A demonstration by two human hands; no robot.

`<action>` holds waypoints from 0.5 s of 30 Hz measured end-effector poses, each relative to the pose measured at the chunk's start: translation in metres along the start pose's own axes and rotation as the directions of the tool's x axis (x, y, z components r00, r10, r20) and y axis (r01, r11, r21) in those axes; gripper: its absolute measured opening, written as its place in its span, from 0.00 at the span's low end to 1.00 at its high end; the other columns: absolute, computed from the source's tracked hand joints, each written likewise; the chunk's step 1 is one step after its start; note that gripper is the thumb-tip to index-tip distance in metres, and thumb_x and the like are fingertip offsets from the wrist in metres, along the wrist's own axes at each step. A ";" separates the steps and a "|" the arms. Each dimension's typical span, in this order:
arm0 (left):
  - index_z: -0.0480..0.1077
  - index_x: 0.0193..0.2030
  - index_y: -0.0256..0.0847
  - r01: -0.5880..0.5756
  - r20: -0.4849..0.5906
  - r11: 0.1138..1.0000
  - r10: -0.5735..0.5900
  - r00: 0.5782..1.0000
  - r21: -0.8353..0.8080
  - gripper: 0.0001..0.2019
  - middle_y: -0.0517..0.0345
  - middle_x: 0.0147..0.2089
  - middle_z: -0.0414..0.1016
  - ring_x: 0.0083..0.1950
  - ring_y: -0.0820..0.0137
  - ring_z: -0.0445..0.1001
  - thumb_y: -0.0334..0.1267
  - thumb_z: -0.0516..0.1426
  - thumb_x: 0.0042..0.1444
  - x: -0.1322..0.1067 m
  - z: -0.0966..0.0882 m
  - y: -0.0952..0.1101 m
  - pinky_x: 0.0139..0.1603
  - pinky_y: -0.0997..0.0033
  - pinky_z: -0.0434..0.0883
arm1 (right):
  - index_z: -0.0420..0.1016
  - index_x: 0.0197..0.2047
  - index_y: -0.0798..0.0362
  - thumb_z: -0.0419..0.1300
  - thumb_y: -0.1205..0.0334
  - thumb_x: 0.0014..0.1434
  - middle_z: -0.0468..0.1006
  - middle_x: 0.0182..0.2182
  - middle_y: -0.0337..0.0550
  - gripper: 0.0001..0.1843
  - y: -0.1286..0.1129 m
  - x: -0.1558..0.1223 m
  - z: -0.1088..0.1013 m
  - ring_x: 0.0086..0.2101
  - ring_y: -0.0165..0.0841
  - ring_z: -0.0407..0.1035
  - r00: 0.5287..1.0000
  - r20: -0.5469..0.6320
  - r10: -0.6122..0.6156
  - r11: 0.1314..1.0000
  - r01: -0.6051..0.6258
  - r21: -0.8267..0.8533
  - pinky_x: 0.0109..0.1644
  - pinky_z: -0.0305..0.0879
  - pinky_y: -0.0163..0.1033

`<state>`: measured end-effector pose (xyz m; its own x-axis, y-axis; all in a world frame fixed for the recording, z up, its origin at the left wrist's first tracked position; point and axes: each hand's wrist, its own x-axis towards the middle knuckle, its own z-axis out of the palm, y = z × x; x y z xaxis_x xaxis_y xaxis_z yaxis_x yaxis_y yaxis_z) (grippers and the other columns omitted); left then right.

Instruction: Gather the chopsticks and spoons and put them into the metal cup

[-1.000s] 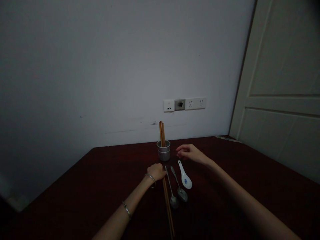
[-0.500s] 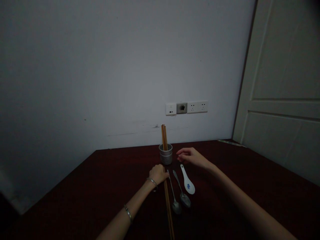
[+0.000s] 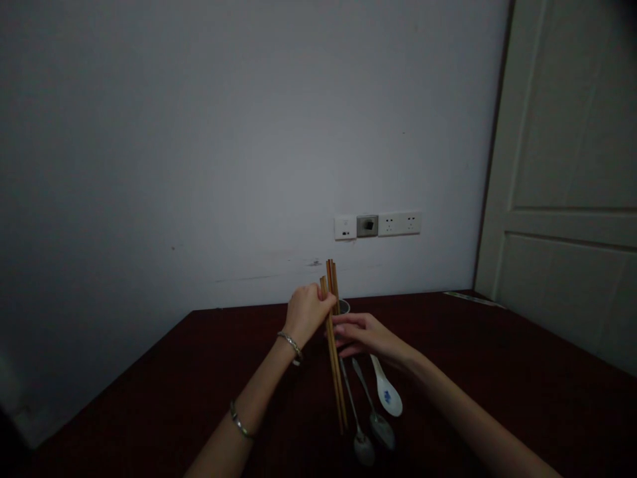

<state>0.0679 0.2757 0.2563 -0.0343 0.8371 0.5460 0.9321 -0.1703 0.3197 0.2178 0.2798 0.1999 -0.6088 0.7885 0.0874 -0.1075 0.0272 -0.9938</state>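
Note:
My left hand point(image 3: 306, 312) is closed on the upper ends of a pair of wooden chopsticks point(image 3: 335, 372), lifted off the dark red table point(image 3: 199, 392) and hanging steeply, tips down. My right hand point(image 3: 361, 334) reaches in beside them, fingers curled around the small metal cup point(image 3: 344, 307), which is mostly hidden behind both hands. More chopsticks point(image 3: 332, 277) stand upright in that cup. Two metal spoons point(image 3: 371, 431) and a white ceramic spoon point(image 3: 387, 394) with a blue mark lie on the table just below my right hand.
A white wall point(image 3: 199, 166) rises right behind the table, with a socket strip point(image 3: 378, 225) above the cup. A pale door point(image 3: 572, 199) stands at the right. The room is dim.
My left hand has lifted the chopsticks from lying flat on the table to a steep hang. My right hand moved left to the cup.

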 end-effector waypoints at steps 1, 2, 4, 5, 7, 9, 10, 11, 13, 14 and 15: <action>0.69 0.26 0.37 -0.001 -0.018 1.000 0.001 1.000 0.003 0.13 0.55 0.24 0.71 0.25 0.73 0.67 0.43 0.50 0.51 0.000 -0.002 0.002 0.26 0.75 0.55 | 0.67 0.45 0.58 0.62 0.54 0.47 0.75 0.39 0.52 0.23 -0.001 0.001 0.006 0.35 0.34 0.73 1.000 -0.004 -0.021 1.000 0.021 0.008 0.35 0.71 0.38; 0.69 0.26 0.37 -0.002 -0.029 1.000 0.002 1.000 0.004 0.13 0.55 0.24 0.71 0.26 0.73 0.67 0.43 0.50 0.51 -0.001 -0.003 0.003 0.26 0.74 0.55 | 0.68 0.43 0.58 0.62 0.54 0.47 0.76 0.38 0.51 0.23 -0.001 0.002 0.010 0.35 0.35 0.73 0.999 -0.017 -0.049 0.999 0.049 0.003 0.34 0.71 0.38; 0.68 0.27 0.37 -0.004 -0.044 1.000 0.004 0.999 0.005 0.13 0.55 0.25 0.71 0.26 0.72 0.67 0.43 0.49 0.52 -0.002 -0.003 0.005 0.26 0.74 0.55 | 0.69 0.39 0.59 0.62 0.52 0.47 0.77 0.35 0.50 0.20 -0.001 0.006 0.017 0.33 0.35 0.73 0.992 -0.058 -0.112 0.993 0.110 -0.033 0.31 0.70 0.35; 0.68 0.27 0.37 -0.002 -0.046 1.000 0.002 0.999 0.006 0.12 0.55 0.25 0.71 0.26 0.72 0.67 0.43 0.50 0.52 -0.003 -0.002 0.006 0.26 0.74 0.55 | 0.70 0.37 0.59 0.62 0.52 0.47 0.77 0.33 0.48 0.20 0.000 0.008 0.019 0.32 0.35 0.74 0.987 -0.082 -0.140 0.989 0.136 -0.057 0.30 0.69 0.34; 0.67 0.28 0.37 0.005 -0.048 1.000 -0.005 0.999 0.008 0.12 0.55 0.25 0.71 0.27 0.71 0.68 0.43 0.50 0.52 -0.004 0.000 0.006 0.27 0.74 0.55 | 0.70 0.34 0.59 0.62 0.50 0.46 0.77 0.30 0.47 0.19 0.002 0.011 0.021 0.29 0.34 0.74 0.978 -0.116 -0.174 0.982 0.164 -0.094 0.27 0.68 0.33; 0.67 0.28 0.38 0.012 -0.046 1.000 -0.012 0.999 0.003 0.12 0.55 0.25 0.71 0.27 0.71 0.68 0.43 0.50 0.53 -0.005 0.000 0.006 0.27 0.74 0.55 | 0.71 0.34 0.59 0.62 0.50 0.46 0.77 0.29 0.46 0.19 0.003 0.013 0.021 0.28 0.34 0.73 0.974 -0.123 -0.188 0.978 0.175 -0.112 0.26 0.68 0.32; 0.67 0.28 0.38 0.015 -0.043 1.000 -0.015 0.999 -0.004 0.12 0.56 0.25 0.70 0.27 0.71 0.68 0.43 0.50 0.53 -0.005 0.001 0.005 0.27 0.74 0.56 | 0.71 0.34 0.58 0.62 0.50 0.46 0.77 0.29 0.45 0.19 0.003 0.013 0.020 0.28 0.33 0.73 0.974 -0.121 -0.191 0.978 0.177 -0.113 0.26 0.68 0.33; 0.67 0.28 0.38 0.016 -0.040 1.000 -0.017 0.999 -0.016 0.12 0.56 0.25 0.70 0.27 0.71 0.68 0.44 0.50 0.53 -0.006 0.000 0.005 0.28 0.74 0.56 | 0.71 0.34 0.58 0.61 0.50 0.46 0.77 0.29 0.45 0.19 0.003 0.013 0.020 0.28 0.33 0.73 0.975 -0.116 -0.192 0.977 0.179 -0.114 0.26 0.68 0.33; 0.67 0.29 0.39 0.009 -0.038 0.999 -0.011 0.999 -0.050 0.12 0.57 0.24 0.70 0.28 0.71 0.68 0.45 0.50 0.53 -0.007 -0.001 0.004 0.29 0.74 0.58 | 0.72 0.34 0.58 0.61 0.49 0.46 0.77 0.29 0.45 0.20 0.002 0.013 0.018 0.29 0.34 0.73 0.975 -0.109 -0.194 0.976 0.181 -0.118 0.27 0.69 0.34; 0.67 0.29 0.39 -0.004 -0.046 0.997 0.001 0.999 -0.080 0.12 0.57 0.24 0.70 0.28 0.71 0.69 0.45 0.51 0.53 -0.008 -0.002 0.004 0.29 0.74 0.59 | 0.72 0.34 0.58 0.61 0.49 0.45 0.77 0.29 0.46 0.20 0.001 0.013 0.017 0.29 0.34 0.73 0.975 -0.108 -0.194 0.976 0.181 -0.120 0.28 0.69 0.35; 0.67 0.30 0.39 -0.023 -0.057 0.991 0.016 0.998 -0.129 0.12 0.58 0.24 0.71 0.28 0.71 0.69 0.45 0.51 0.53 -0.008 -0.003 0.003 0.30 0.74 0.60 | 0.72 0.34 0.58 0.61 0.48 0.45 0.77 0.30 0.46 0.20 0.000 0.012 0.016 0.30 0.35 0.73 0.975 -0.110 -0.193 0.977 0.180 -0.118 0.28 0.69 0.35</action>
<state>0.0702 0.2674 0.2552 -0.0397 0.8032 0.5944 0.8782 -0.2556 0.4042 0.1977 0.2799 0.2020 -0.4864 0.8312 0.2693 -0.1217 0.2408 -0.9629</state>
